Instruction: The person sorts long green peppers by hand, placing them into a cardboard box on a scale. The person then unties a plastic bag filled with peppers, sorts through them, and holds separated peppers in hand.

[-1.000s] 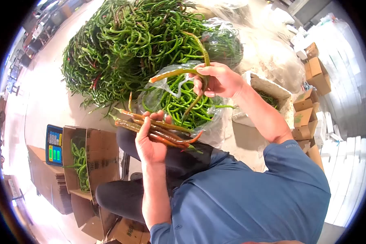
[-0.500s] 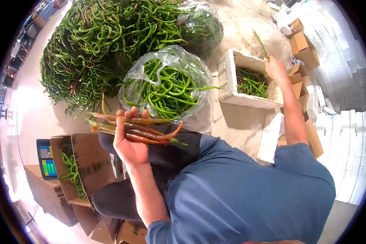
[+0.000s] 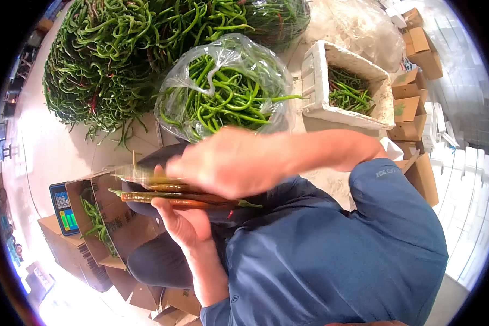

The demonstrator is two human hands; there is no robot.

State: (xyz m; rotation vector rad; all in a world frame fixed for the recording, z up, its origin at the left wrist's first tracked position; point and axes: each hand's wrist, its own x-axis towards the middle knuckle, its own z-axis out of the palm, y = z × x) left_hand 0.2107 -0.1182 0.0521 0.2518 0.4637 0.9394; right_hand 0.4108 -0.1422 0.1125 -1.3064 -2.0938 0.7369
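Several reddish-brown and orange peppers lie across my left hand, whose thumb rests along them. Over the same bunch is my right hand, blurred by motion, its fingers too smeared to read. Just beyond both hands stands a clear plastic bag of green peppers. A large heap of green peppers fills the upper left. To the right, a white foam box holds smaller, darker peppers.
At the lower left are a cardboard box with green peppers inside, a scale display and stacked flat cardboard. Open cartons line the right side, beside white foam boxes. Clear plastic lies at the top.
My right hand held a green pepper above the bag, then reached out past the foam box with one. It has since come back left over the bunch in my left hand.
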